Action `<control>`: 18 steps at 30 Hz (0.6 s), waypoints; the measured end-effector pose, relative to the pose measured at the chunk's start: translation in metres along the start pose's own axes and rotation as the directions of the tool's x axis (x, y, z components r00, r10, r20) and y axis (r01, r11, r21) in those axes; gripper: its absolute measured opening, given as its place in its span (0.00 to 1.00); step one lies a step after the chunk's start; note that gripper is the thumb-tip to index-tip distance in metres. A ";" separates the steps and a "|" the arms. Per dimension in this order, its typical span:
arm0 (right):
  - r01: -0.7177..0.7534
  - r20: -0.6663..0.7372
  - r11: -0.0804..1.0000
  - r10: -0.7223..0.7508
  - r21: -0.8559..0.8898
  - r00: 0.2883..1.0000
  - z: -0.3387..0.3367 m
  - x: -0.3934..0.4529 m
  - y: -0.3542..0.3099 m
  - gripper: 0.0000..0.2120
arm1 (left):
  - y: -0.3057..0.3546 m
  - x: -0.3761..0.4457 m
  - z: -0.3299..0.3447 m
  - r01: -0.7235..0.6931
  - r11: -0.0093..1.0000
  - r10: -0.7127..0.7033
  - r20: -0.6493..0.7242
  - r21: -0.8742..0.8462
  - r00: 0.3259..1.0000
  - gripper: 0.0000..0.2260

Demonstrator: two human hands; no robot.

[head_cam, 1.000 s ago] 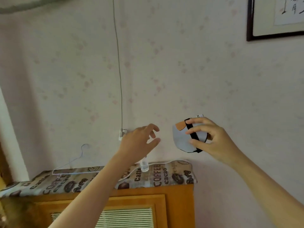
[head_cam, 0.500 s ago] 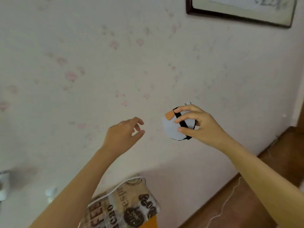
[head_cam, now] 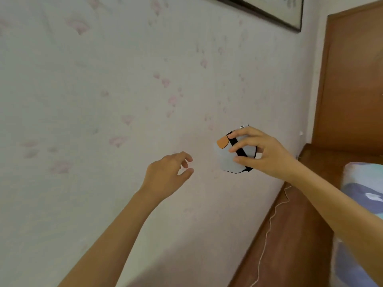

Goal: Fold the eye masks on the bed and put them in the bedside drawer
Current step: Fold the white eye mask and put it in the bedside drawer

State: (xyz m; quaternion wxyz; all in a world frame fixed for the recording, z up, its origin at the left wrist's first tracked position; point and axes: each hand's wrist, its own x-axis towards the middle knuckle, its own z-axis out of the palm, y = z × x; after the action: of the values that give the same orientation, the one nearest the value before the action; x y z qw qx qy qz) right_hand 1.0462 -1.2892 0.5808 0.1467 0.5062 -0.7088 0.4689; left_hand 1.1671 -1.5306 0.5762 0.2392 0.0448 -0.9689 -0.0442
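So: one folded eye mask (head_cam: 233,157) pinched in right hand (head_cam: 267,154), held up near the wall; left hand (head_cam: 165,175) loose, holding nothing. Folding looks done w/ this one; drawer not in view, stowing left.

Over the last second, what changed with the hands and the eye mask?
The view swung right: the cabinet with the coffee-print cloth left the frame, and the wooden headboard and bedding came in. Nothing was let go or picked up. The right hand still grips the folded eye mask; the left hand stays loosely curled and empty beside it.
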 end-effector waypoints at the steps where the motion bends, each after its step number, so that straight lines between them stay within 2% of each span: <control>1: 0.000 0.009 1.000 0.000 -0.007 1.000 -0.001 0.008 0.016 0.11 | 0.000 0.018 0.007 -0.019 1.000 0.018 -0.008 -0.003 1.000 0.11; 5: -0.002 0.026 0.999 0.004 -0.051 1.000 -0.023 0.053 0.092 0.11 | 0.007 0.117 0.045 -0.069 0.997 0.068 -0.047 -0.037 0.997 0.10; 9: -0.065 -0.003 0.992 0.066 -0.110 0.998 -0.064 0.096 0.161 0.10 | 0.030 0.222 0.090 -0.124 0.983 0.110 -0.108 -0.136 0.988 0.10; 18: -0.241 -0.110 0.946 0.222 -0.216 0.969 -0.159 0.129 0.314 0.08 | 0.090 0.413 0.211 -0.259 0.913 0.243 -0.089 -0.315 0.966 0.08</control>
State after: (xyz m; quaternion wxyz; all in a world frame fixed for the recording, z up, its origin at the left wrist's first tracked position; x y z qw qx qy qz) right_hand 0.6780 -1.2193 0.5893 0.1773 0.3790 -0.8055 0.4197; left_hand 0.6988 -1.4720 0.5900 0.2703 -0.1188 -0.9401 -0.1704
